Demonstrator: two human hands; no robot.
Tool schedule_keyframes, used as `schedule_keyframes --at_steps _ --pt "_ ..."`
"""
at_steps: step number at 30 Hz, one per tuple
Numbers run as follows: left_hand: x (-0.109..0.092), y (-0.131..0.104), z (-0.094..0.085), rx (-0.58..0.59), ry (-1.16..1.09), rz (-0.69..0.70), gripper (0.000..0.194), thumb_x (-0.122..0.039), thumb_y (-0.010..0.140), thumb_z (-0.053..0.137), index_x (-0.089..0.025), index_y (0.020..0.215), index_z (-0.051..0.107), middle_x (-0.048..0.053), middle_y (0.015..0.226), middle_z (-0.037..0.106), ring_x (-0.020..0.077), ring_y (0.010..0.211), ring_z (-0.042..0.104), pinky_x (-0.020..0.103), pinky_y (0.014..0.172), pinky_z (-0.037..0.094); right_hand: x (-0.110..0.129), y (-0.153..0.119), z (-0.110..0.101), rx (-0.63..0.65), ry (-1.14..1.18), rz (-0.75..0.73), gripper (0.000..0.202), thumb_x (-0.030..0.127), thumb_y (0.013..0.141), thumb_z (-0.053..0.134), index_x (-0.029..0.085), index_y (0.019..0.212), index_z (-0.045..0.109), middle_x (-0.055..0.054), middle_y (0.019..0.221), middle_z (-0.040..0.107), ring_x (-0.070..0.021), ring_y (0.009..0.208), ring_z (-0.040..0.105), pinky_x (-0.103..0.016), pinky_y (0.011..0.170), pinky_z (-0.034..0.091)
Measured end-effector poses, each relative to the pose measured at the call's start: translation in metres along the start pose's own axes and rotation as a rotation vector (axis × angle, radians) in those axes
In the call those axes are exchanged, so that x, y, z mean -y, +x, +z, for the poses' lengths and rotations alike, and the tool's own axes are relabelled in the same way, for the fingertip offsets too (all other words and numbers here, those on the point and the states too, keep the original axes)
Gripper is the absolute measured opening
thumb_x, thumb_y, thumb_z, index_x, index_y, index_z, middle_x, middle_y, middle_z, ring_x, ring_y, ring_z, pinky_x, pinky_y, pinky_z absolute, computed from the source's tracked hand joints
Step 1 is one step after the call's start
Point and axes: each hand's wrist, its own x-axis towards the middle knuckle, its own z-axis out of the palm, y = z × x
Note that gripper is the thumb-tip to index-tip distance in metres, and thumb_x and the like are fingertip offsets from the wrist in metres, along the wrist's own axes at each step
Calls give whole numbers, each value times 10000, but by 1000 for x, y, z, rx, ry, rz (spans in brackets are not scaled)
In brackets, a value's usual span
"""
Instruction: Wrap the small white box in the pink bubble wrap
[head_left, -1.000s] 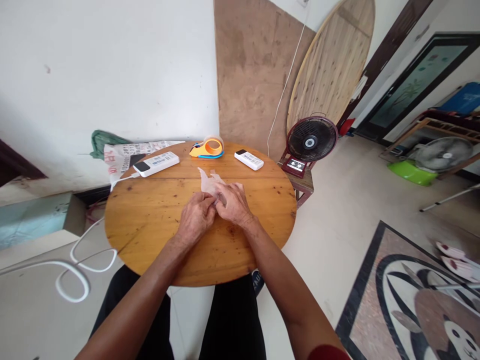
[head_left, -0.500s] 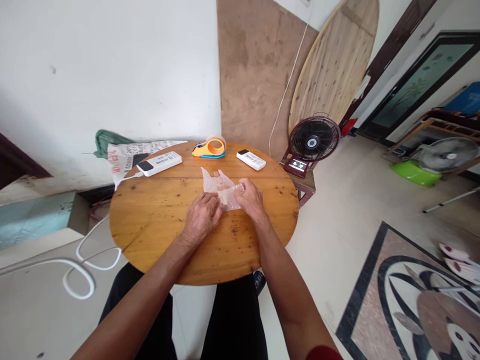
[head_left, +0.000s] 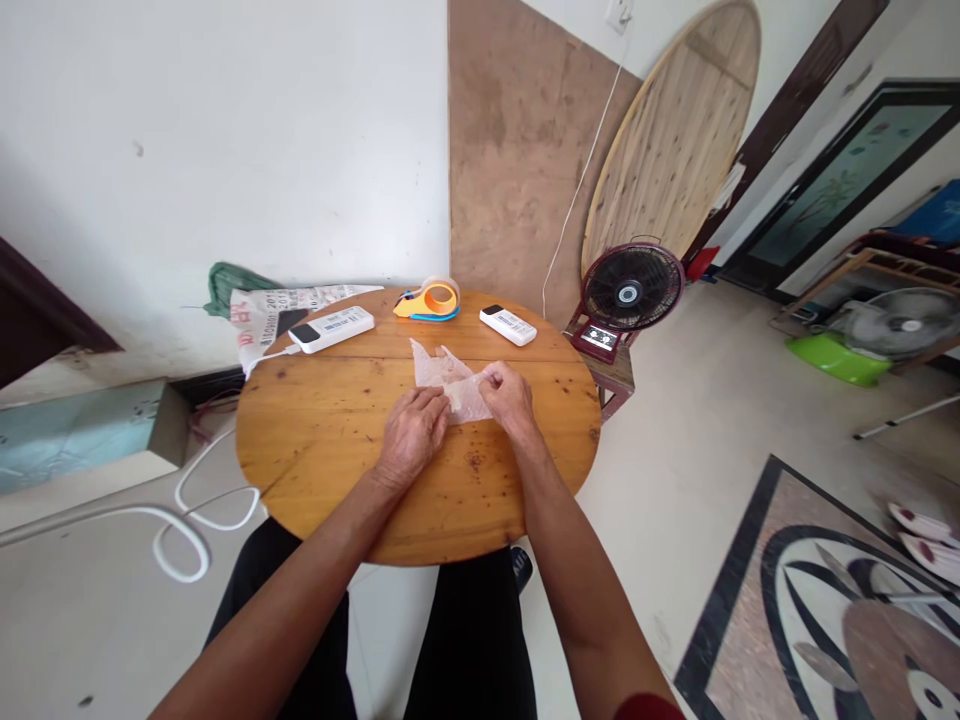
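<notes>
A crumpled piece of clear bubble wrap (head_left: pixel 466 402) lies on the round wooden table (head_left: pixel 307 440), its torn-looking points sticking out toward the far side. On its near left edge rests my left hand (head_left: pixel 414 428), fingers curled together and holding the wrap down. My right hand (head_left: pixel 511 398) pinches the right end between thumb and fingers, slightly lifted off the wood. Something whitish shows within the wrap beside my left fingertips; I cannot make out what. Beyond the wrap sits an orange tape dispenser (head_left: pixel 409 304) with a roll of clear tape.
Two white devices with dark screens, a left one (head_left: pixel 337 328) with a cable and a right one (head_left: pixel 510 325), lie toward the table's far side. A printed sack (head_left: pixel 259 318) is at the far left edge. A dark red fan (head_left: pixel 630 293) stands on a stool at right.
The whole view has shifted slightly, with the scene sitting a little further right. Both hands keep their hold on the bubble wrap; my right fingers have shifted slightly at its end.
</notes>
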Motion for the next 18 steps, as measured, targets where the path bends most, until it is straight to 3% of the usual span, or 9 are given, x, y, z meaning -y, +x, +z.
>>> schedule_keyframes --at_steps 5,9,14,18 --pt "1 0 0 0 5 9 252 -205 915 453 -164 983 692 96 1093 705 244 1009 597 417 920 489 -3 0 6 5 90 -160 173 273 806 515 230 853 676 29 789 684 -134 763 601 -236 736 436" --pt "1 0 0 -7 5 17 249 -198 906 461 -174 993 693 87 1100 700 245 1025 589 412 931 487 -4 0 9 26 86 -206 208 267 828 514 228 908 702 9 893 713 -142 844 613 -246 802 447" --pt "1 0 1 -5 -7 18 246 -195 902 462 -173 997 689 94 1094 697 244 1029 586 418 943 478 -6 2 7 66 -83 -143 215 209 803 539 250 926 711 -17 1009 689 -174 954 598 -303 894 433" --pt "0 -1 2 -7 -9 4 241 -199 903 463 -178 985 689 97 1086 696 243 1029 590 422 937 478 -8 3 5 79 -153 -35 232 235 818 531 243 1018 650 -50 1075 664 -201 988 591 -324 859 451"
